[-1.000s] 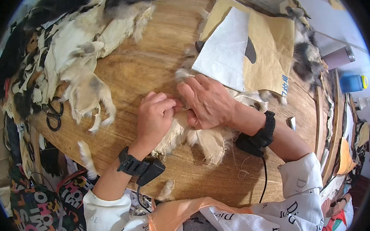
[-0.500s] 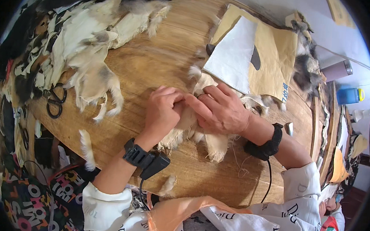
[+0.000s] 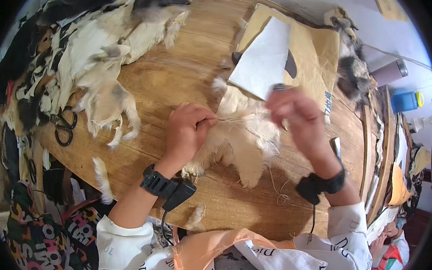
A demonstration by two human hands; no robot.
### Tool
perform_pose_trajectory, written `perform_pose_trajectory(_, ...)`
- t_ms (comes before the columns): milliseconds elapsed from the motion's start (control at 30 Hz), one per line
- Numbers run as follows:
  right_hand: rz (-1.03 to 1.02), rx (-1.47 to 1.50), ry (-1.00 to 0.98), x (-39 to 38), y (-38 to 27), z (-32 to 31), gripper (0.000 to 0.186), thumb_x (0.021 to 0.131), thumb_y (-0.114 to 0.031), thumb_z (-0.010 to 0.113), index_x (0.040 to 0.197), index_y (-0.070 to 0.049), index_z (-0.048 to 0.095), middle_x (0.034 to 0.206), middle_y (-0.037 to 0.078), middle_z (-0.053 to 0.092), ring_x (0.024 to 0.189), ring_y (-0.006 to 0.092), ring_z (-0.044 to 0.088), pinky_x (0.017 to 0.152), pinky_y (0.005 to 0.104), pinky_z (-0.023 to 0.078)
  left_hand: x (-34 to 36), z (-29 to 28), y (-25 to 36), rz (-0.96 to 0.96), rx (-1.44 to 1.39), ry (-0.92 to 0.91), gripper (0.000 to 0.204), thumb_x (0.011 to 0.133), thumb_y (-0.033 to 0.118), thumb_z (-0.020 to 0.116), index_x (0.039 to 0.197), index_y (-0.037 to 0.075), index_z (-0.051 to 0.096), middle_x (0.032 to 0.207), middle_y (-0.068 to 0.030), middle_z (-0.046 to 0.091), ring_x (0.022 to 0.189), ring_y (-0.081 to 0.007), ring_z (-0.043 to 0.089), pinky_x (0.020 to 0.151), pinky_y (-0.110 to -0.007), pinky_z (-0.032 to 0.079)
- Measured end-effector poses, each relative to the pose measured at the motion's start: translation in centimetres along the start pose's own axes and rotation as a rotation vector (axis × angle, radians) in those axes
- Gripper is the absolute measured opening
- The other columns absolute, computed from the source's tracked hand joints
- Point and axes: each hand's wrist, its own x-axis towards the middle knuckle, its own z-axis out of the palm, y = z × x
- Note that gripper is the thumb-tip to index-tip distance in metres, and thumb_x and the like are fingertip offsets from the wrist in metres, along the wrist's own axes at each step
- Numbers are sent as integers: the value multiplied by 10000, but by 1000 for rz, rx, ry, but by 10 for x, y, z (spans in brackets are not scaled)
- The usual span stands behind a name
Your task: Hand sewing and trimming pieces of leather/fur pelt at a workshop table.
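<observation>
- We see the left hand [image 3: 189, 126] with its fingers pinched together on the left edge of a pale fur piece [image 3: 242, 154].
- The right hand [image 3: 300, 115] is raised at the right of that piece, its fingers bent; they are blurred, so we cannot tell whether they hold anything.
- Between the two hands we make out thin thread [image 3: 244, 120], running from the pinched fingers across the fur piece toward the right hand.
- The fur piece lies on the wooden counter [image 3: 154, 89], below the hands, its lower flaps spread toward the near edge.
- A loose tangle of thread [image 3: 282, 196] lies just to its right.
- Beyond it we find brown paper [image 3: 315, 52], with a white sheet [image 3: 263, 53] on top and a dark curved piece [image 3: 291, 65] showing from under that sheet.
- Well to the left, black-handled scissors [image 3: 63, 134] lie beside a heap of hides [image 3: 90, 40].
- Nearer us are a fur strip [image 3: 103, 180] and a small fur scrap [image 3: 196, 217].
- At the far right we notice a blue container [image 3: 405, 102] with a yellow lid.
</observation>
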Motion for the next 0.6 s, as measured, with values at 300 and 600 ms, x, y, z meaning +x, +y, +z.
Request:
perform_pose_trajectory(300,-323,556,668,-199,-108,-360,182,911,-49,501,1054,54,457,793,102,483,685,163,460,629,270,459,1,3,-2,-1,53,-39,37,701,72,669,736,72,682,790,-39,645,792,-234,577,730,-341,448)
perform_pose_trajectory(600,24,-223,1095,-176,-49,-248,140,782,31,536,904,3,601,924,52,570,847,119,527,735,237,436,-1,-2,0,-45,68,-96,75,711,59,661,776,67,699,843,-54,650,832,-229,574,771,-323,454)
